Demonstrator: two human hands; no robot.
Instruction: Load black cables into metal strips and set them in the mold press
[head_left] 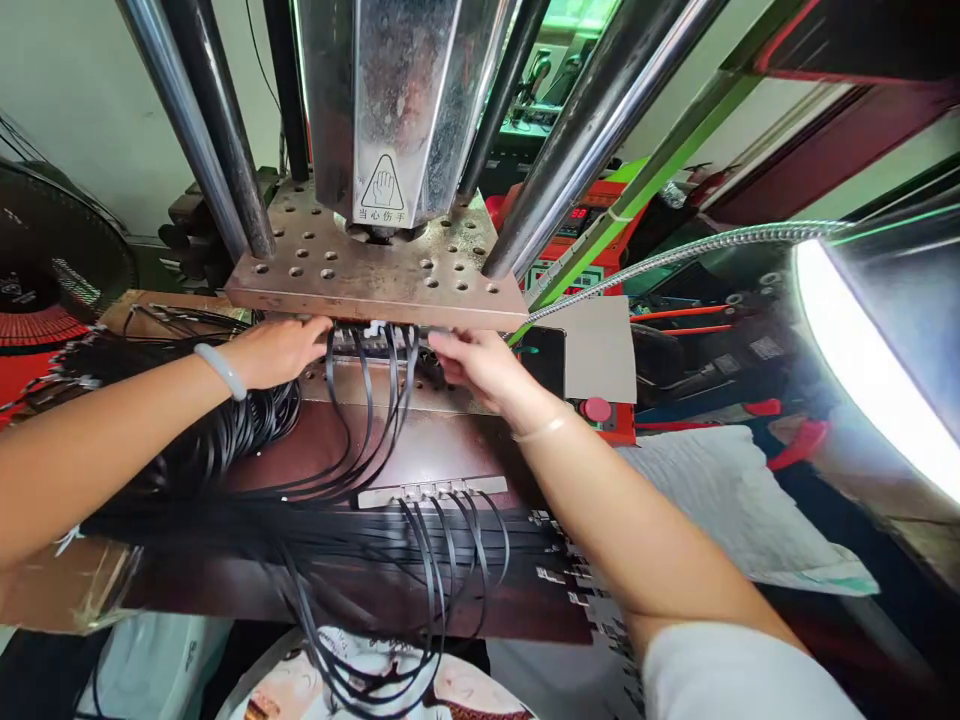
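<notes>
Under the press's drilled upper plate (360, 283) sits a metal mould bar (341, 343), with several black cables (366, 385) hanging from its front and a small white piece on top. My left hand (281, 352) is closed at the bar's left end, its fingertips partly hidden under the plate edge. At the right end my right hand (480, 365) grips with the thumb on top and the fingers curled below. Nearer me, a second metal bar (380, 497) lies on the brown table (292, 440), with several black cables looping out of it toward me.
Coiled black cables (225, 440) lie at the left, beside a fan (52, 260). More cables stretch across the table, metal connectors (551, 575) at their right ends. A red button (596, 409) and a bright lamp (862, 370) are at right. Steel columns (592, 120) flank the press.
</notes>
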